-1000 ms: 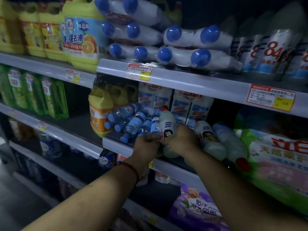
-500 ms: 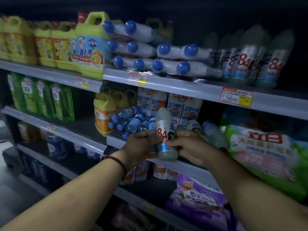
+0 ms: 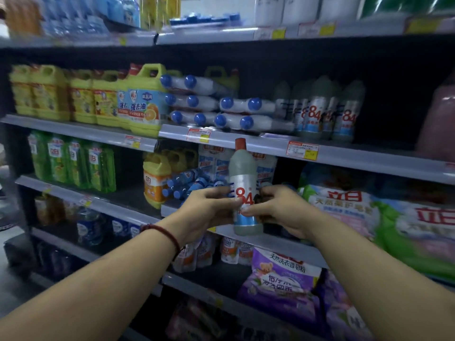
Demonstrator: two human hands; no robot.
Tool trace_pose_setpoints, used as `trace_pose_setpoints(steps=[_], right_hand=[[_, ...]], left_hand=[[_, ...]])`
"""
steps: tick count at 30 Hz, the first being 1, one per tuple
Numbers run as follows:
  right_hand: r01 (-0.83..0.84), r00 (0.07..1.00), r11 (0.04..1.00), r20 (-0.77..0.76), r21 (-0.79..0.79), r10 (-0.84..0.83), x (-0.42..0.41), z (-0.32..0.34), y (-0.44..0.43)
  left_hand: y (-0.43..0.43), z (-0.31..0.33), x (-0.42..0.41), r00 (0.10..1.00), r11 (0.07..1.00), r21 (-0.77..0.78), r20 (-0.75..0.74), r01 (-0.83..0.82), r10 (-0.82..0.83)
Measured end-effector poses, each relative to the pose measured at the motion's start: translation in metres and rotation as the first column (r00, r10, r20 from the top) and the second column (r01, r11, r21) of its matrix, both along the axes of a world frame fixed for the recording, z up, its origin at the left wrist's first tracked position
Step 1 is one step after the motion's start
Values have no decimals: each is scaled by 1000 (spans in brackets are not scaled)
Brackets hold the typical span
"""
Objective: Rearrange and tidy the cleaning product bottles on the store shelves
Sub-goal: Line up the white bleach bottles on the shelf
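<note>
A pale "84" disinfectant bottle (image 3: 243, 175) with a red cap stands upright in the air in front of the middle shelf. My left hand (image 3: 206, 210) grips its lower left side and my right hand (image 3: 280, 207) grips its lower right side. Several matching "84" bottles (image 3: 320, 112) stand upright on the shelf above, to the right. White bottles with blue caps (image 3: 221, 104) lie stacked on their sides on that same shelf. Small blue-capped bottles (image 3: 184, 183) lie on the middle shelf behind my left hand.
Yellow-green detergent jugs (image 3: 81, 97) fill the upper shelf's left side. Green refill pouches (image 3: 73, 163) and an orange jug (image 3: 155, 180) stand on the middle shelf. Large detergent bags (image 3: 369, 212) lie at the right. A purple bag (image 3: 280, 279) sits below. The grey shelf edge (image 3: 344, 153) carries price tags.
Both hands have lifted the "84" bottle off the middle shelf and turned it upright, pulling it toward me. The view has tilted upward, showing more of the higher shelves.
</note>
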State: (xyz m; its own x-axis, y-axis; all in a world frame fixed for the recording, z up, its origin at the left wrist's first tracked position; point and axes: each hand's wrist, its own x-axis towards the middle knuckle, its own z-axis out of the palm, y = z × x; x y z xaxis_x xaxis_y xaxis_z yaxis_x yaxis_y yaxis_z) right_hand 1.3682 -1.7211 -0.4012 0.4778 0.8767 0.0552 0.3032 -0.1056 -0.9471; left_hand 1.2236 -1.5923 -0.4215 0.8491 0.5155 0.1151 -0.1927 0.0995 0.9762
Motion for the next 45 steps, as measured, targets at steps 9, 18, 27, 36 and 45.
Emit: trace_pose_setpoints(steps=[9,18,27,36,45], right_hand=[[119,976,974,155,195,-150,18,83,-47],[312,929,875,76,370,-363,97,137,-76],[386,920,832,-103,399,-377,181,160,-78],[427,852,759,62,492,-520,219,137,-48],[642,598,617,207,454,-775,217,126,-46]], left_hand=[[-39,83,37,991,984,174,130,-24,1],[-69,148,143,980,955,289,201,-63,4],[-60,180,244,977,980,195,213,-44,1],[-49,149,291,930,794,548,362,-262,57],[-34,145,292,985,779,603,126,-173,122]])
